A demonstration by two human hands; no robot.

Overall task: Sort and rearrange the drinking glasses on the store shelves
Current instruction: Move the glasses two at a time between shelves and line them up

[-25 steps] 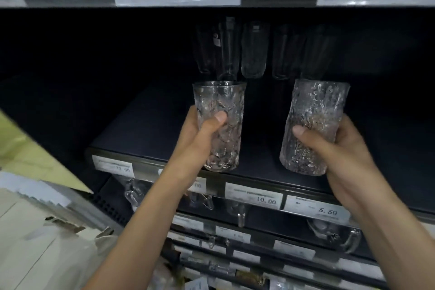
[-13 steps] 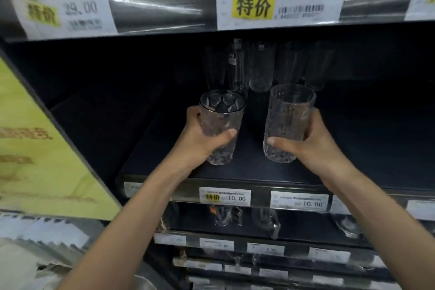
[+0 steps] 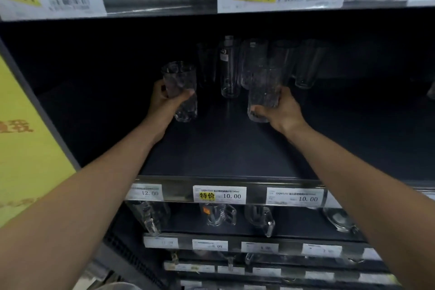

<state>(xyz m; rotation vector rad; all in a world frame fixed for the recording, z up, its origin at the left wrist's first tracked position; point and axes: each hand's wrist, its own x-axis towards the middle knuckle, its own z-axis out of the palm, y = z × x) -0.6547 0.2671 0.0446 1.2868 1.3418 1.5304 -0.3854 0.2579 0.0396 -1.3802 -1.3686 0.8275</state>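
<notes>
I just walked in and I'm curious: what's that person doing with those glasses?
A person is sorting drinking glasses on a dark store shelf. The left hand grips the left textured glass and the right hand grips the right textured glass, both held near the row of clear glasses at the back.

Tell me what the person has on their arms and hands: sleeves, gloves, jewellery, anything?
Nothing worn shows. The left hand and right hand are ungloved, with no rings visible, though the light there is dim. The left forearm and right forearm are bare down to the frame's lower edge: no sleeve, watch, bracelet or marking in view.
</notes>
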